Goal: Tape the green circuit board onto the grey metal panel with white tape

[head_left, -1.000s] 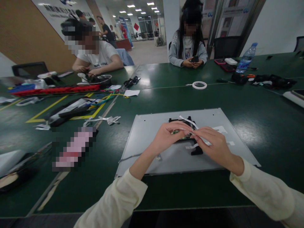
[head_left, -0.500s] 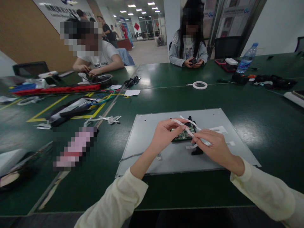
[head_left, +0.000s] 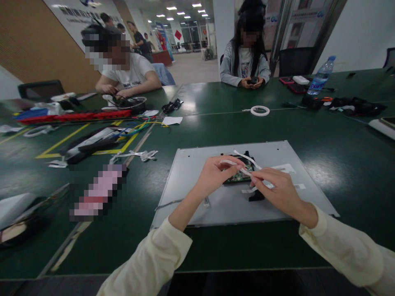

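Between the fingertips of my left hand (head_left: pixel 212 174) and my right hand (head_left: pixel 274 185) runs a thin white strip (head_left: pixel 246 172), tape or flat cable, I cannot tell which. Both hands are closed in a pinch on it, the fingertips close together. A second length of white strip (head_left: pixel 243 155) curves up and away from my right fingers. Beneath the hands is a green circuit board (head_left: pixel 236 176) in a black frame, partly hidden. It sits on a large pale grey panel (head_left: pixel 188 172). A black bracket (head_left: pixel 256 196) stands under my right hand.
A loose cable (head_left: pixel 168 204) lies on the panel's left side. Left of it are a pink phone (head_left: pixel 101 189) and crumpled white strips (head_left: pixel 145 155). A white ring-shaped roll (head_left: pixel 259 111) lies beyond the panel. A water bottle (head_left: pixel 322 76) stands back right. Two people sit across the table (head_left: pixel 210 123).
My left fingers have shifted slightly right and down along the strip, closer to my right fingertips. The strip's free left end has dropped a little. My right hand stays nearly in place.
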Demonstrator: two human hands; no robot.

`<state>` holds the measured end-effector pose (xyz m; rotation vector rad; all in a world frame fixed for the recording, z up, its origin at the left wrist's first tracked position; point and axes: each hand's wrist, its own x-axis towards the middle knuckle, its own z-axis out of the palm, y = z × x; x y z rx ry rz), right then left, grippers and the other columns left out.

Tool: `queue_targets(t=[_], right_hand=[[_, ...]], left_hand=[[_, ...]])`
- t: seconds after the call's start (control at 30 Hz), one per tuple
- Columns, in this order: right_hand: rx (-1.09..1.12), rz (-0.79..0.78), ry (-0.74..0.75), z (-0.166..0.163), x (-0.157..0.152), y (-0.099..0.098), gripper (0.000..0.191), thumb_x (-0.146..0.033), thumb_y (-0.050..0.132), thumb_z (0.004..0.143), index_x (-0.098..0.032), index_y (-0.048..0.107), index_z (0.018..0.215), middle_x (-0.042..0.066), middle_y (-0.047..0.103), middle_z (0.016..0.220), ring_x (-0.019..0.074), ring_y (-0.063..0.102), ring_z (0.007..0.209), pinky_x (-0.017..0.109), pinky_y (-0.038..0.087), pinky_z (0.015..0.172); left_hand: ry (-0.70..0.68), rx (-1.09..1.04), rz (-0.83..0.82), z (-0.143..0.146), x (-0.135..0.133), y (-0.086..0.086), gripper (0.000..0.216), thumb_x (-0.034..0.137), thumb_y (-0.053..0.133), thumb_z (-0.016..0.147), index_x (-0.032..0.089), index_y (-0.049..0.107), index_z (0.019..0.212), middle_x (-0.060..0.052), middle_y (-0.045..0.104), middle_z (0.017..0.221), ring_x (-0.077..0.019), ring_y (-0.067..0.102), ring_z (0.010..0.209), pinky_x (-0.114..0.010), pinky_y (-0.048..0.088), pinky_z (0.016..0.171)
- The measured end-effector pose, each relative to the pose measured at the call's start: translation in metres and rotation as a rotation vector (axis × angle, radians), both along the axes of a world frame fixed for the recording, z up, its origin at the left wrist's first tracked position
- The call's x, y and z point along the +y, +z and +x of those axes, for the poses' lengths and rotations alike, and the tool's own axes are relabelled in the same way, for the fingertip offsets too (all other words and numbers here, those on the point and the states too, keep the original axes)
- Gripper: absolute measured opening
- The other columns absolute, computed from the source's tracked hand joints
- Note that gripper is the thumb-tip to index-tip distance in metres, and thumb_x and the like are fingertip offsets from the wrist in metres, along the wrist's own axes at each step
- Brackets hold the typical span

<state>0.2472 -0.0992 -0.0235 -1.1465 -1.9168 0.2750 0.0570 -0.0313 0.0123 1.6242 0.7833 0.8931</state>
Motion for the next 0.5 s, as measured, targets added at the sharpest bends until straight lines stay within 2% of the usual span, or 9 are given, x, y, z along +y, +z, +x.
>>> queue_targets(t=[0.2, 0.37, 0.5], right_hand=[[-0.01, -0.08, -0.04, 0.002, 0.0, -0.002, 0.033, -0.026, 0.049, 0.09, -0.019, 0.057, 0.12, 0.001, 0.068, 0.082, 0.0149, 0.062, 0.077, 0.028, 0.048, 0.069], [-0.115, -0.026, -0.003, 0.002, 0.001, -0.005, 0.032, -0.026, 0.048, 0.09, -0.018, 0.057, 0.12, 0.005, 0.067, 0.089, 0.0169, 0.062, 0.082, 0.032, 0.049, 0.074], [-0.158, -0.006, 0.017, 0.001, 0.001, -0.007, 0.031, -0.023, 0.047, 0.09, -0.017, 0.057, 0.119, 0.006, 0.067, 0.093, 0.0172, 0.061, 0.084, 0.034, 0.049, 0.076]], left_hand=[[0.228, -0.01, 0.014, -0.015, 0.017, 0.007, 0.021, 0.032, 0.069, 0.074, 0.012, 0.069, 0.081, -0.005, 0.07, 0.073, -0.0132, 0.063, 0.065, -0.024, 0.05, 0.063], [0.118, 0.324, -0.091, -0.035, 0.032, 0.006, 0.012, 0.024, 0.068, 0.07, 0.012, 0.066, 0.073, -0.003, 0.069, 0.066, -0.0143, 0.065, 0.062, -0.023, 0.05, 0.06], [0.091, 0.446, -0.094, -0.046, 0.038, 0.005, 0.009, 0.021, 0.065, 0.07, 0.014, 0.062, 0.075, -0.002, 0.068, 0.063, -0.0145, 0.065, 0.06, -0.022, 0.048, 0.056]])
